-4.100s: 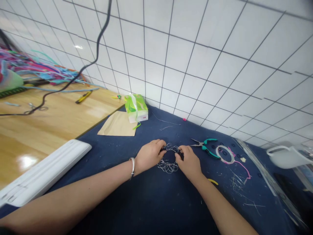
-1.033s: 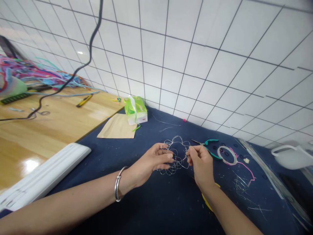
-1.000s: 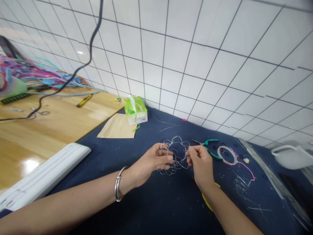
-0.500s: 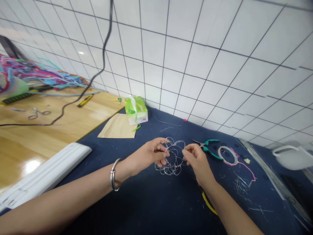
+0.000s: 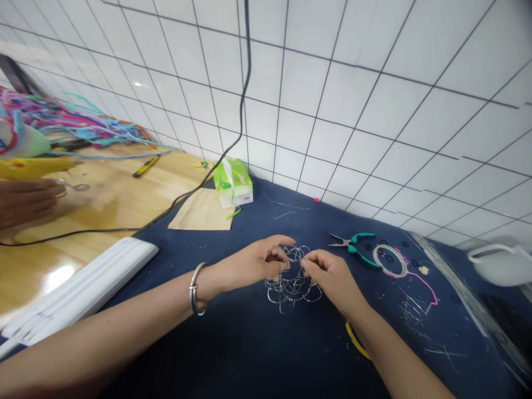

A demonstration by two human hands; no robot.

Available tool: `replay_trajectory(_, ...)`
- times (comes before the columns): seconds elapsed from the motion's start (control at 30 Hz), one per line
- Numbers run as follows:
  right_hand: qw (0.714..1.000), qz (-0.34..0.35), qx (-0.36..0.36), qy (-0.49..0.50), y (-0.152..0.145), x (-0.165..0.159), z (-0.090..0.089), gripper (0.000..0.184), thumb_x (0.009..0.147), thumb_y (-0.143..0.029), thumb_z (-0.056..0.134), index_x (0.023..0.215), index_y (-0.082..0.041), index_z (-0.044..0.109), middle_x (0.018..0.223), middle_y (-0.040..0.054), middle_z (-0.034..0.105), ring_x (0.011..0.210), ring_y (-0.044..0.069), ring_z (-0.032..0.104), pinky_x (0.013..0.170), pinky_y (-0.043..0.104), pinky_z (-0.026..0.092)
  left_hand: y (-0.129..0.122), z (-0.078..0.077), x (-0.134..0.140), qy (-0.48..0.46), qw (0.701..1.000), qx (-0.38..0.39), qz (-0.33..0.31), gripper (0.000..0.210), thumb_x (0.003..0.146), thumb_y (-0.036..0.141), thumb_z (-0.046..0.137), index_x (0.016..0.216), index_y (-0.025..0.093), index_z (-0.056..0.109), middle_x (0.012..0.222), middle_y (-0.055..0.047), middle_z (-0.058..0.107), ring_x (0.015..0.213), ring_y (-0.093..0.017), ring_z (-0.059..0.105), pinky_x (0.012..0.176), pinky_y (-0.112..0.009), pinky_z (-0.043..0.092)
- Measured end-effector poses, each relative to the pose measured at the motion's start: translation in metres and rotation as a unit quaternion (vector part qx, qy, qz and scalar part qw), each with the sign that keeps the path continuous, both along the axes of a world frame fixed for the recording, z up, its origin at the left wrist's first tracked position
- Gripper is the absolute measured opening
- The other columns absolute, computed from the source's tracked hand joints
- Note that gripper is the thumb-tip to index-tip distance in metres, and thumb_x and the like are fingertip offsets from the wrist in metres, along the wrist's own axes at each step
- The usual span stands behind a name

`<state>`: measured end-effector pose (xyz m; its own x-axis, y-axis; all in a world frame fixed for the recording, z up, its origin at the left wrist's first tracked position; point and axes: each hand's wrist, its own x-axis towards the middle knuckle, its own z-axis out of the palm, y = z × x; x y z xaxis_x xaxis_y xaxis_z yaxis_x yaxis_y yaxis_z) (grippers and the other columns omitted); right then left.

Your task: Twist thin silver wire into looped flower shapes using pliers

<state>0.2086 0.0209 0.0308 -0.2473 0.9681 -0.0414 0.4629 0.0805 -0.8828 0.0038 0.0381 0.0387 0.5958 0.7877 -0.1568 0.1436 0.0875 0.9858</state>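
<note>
A silver wire piece made of many round loops (image 5: pixel 286 291) is held up over the dark blue mat. My left hand (image 5: pixel 266 260) has its thumb and fingers curled on the left side of the loops, with the index finger stretched over the top. My right hand (image 5: pixel 322 269) pinches the wire at its upper right side. Small pinkish beads seem to sit among the loops. Teal-handled pliers (image 5: pixel 353 244) lie open to the right of my right hand. Part of a yellow curved object (image 5: pixel 356 341) shows beside my right forearm.
A white power strip (image 5: pixel 89 288) lies at the left. Behind stand a green tissue pack (image 5: pixel 233 183) and brown paper (image 5: pixel 199 210). A white ring spool (image 5: pixel 390 260) and wire scraps (image 5: pixel 415 316) lie right. Another person's hand (image 5: pixel 29 202) is beside a yellow glue gun (image 5: pixel 37 168). A black cable (image 5: pixel 241 119) hangs across.
The wire piece has tipped, its loops now spreading lower. My right hand has shifted slightly left and down. At the left, another person's hand and a yellow glue gun have appeared; the black cable swung right.
</note>
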Motion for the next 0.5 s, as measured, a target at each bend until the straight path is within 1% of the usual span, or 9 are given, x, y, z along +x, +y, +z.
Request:
replay_trajectory(0.1, 0.999, -0.042, 0.004, 0.011, 0.002, -0.001, -0.004, 0.02, 0.079, -0.034, 0.049, 0.078, -0.019, 0.061, 0.064, -0.0011, 0.059, 0.053, 0.01, 0.05, 0.049, 0.02, 0.039, 0.003, -0.005, 0.001, -0.03, 0.999, -0.024, 0.03, 0.049, 0.077, 0.022, 0.056, 0.123, 0.022, 0.038, 0.093, -0.006, 0.058, 0.07, -0.015, 0.059, 0.064, -0.031, 0.051)
replay_trajectory(0.2, 0.998, -0.053, -0.018, 0.021, 0.004, -0.003, -0.006, 0.019, 0.079, -0.035, 0.049, 0.079, -0.019, 0.059, 0.061, -0.0016, 0.058, 0.051, 0.011, 0.052, 0.046, 0.02, 0.04, 0.006, -0.014, 0.002, -0.042, 0.997, -0.032, 0.054, 0.05, 0.076, 0.019, 0.056, 0.122, 0.023, 0.038, 0.097, -0.007, 0.056, 0.068, -0.015, 0.06, 0.06, -0.03, 0.052)
replay_trajectory(0.33, 0.997, -0.053, -0.052, 0.019, 0.006, -0.007, -0.01, 0.019, 0.079, -0.037, 0.05, 0.08, -0.02, 0.058, 0.057, -0.0031, 0.057, 0.047, 0.011, 0.054, 0.043, 0.02, 0.041, 0.012, -0.024, 0.001, -0.008, 0.997, 0.004, 0.072, 0.044, 0.076, 0.019, 0.054, 0.117, 0.023, 0.042, 0.096, -0.005, 0.055, 0.064, -0.013, 0.059, 0.055, -0.027, 0.052)
replay_trajectory(0.5, 0.998, -0.044, -0.018, -0.035, 0.01, -0.008, -0.021, 0.019, 0.08, -0.037, 0.049, 0.08, -0.02, 0.058, 0.055, -0.004, 0.057, 0.043, 0.01, 0.052, 0.047, 0.021, 0.041, 0.016, -0.035, -0.001, 0.052, 0.995, 0.055, 0.07, 0.037, 0.075, 0.021, 0.054, 0.112, 0.022, 0.047, 0.091, -0.004, 0.057, 0.058, -0.011, 0.059, 0.048, -0.023, 0.049)
